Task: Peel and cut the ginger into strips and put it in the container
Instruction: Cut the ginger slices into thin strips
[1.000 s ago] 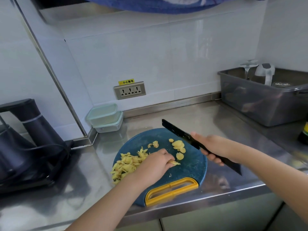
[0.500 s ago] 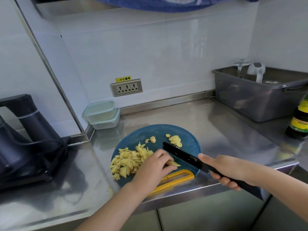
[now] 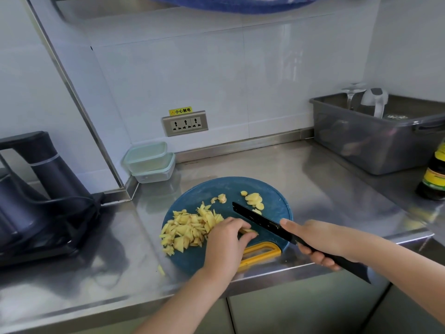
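Observation:
A round blue cutting board with a yellow handle lies on the steel counter. A pile of cut ginger strips covers its left side. A few ginger slices lie at its far right. My left hand pinches a ginger slice against the board with curled fingers. My right hand grips the handle of a black knife, index finger along the spine, blade just right of my left fingers. Two stacked pale green containers sit by the back wall.
A dark appliance with a cable stands at the left. A grey bin with a glass and a white jug sits at the back right, with a dark bottle in front of it. A wall socket is behind the board.
The knife has come down from above the far slices to the board beside my left fingers. My left hand has stayed on the ginger slice.

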